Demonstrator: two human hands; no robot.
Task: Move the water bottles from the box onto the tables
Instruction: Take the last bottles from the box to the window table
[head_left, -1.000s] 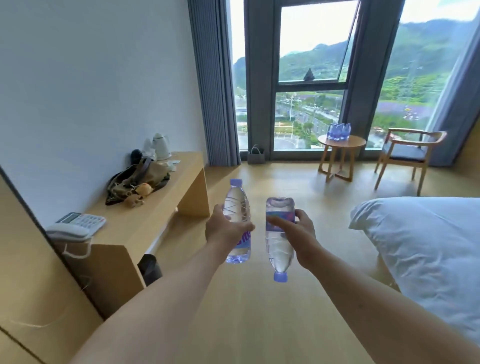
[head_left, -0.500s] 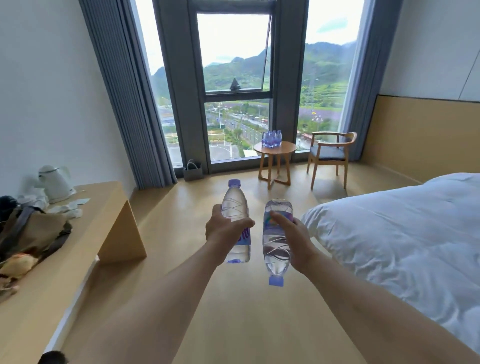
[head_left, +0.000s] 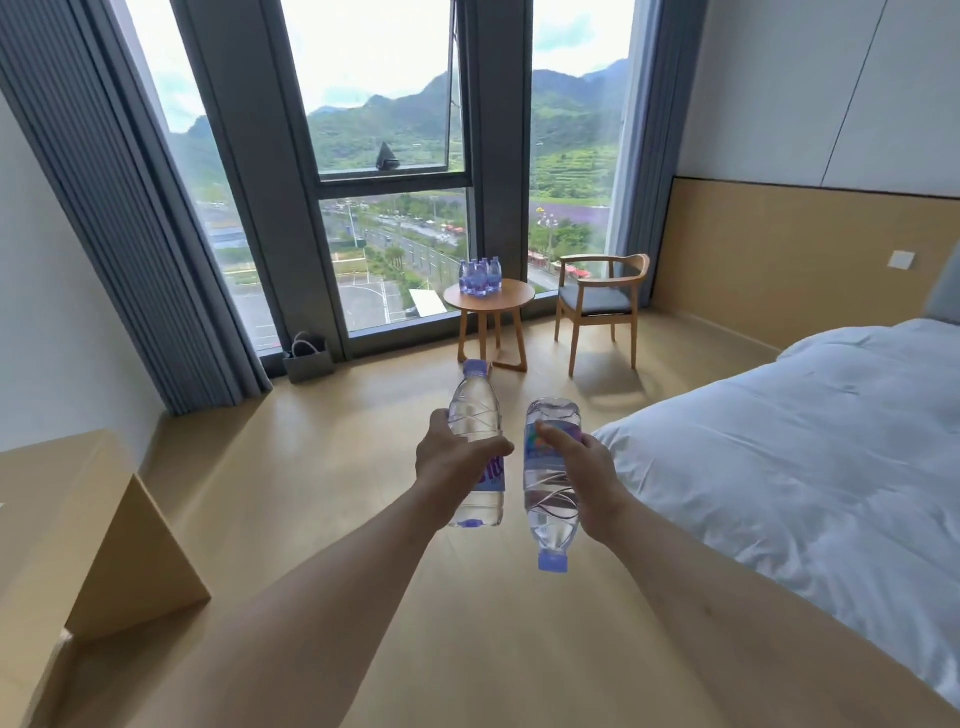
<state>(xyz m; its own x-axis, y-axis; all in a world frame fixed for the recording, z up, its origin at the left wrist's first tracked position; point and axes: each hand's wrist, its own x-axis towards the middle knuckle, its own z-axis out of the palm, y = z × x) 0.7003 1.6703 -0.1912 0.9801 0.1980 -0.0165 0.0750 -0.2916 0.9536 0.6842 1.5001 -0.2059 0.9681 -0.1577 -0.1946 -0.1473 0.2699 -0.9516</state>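
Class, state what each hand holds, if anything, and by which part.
Left hand grips the upright bottle around its middle; right hand grips the inverted bottle around its labelled middle.

Upright bottle (head_left: 476, 441): clear, ribbed with crossing lines; lilac cap, purple label.
Inverted bottle (head_left: 550, 478): clear, lilac cap, multicoloured label.
Round table (head_left: 511, 299): light wood.
Chair (head_left: 597, 306): light wood, grey seat.
Curtains (head_left: 119, 218): grey-blue, vertically pleated.
Bed (head_left: 810, 441): white.
Floor (head_left: 322, 467): pale wood.
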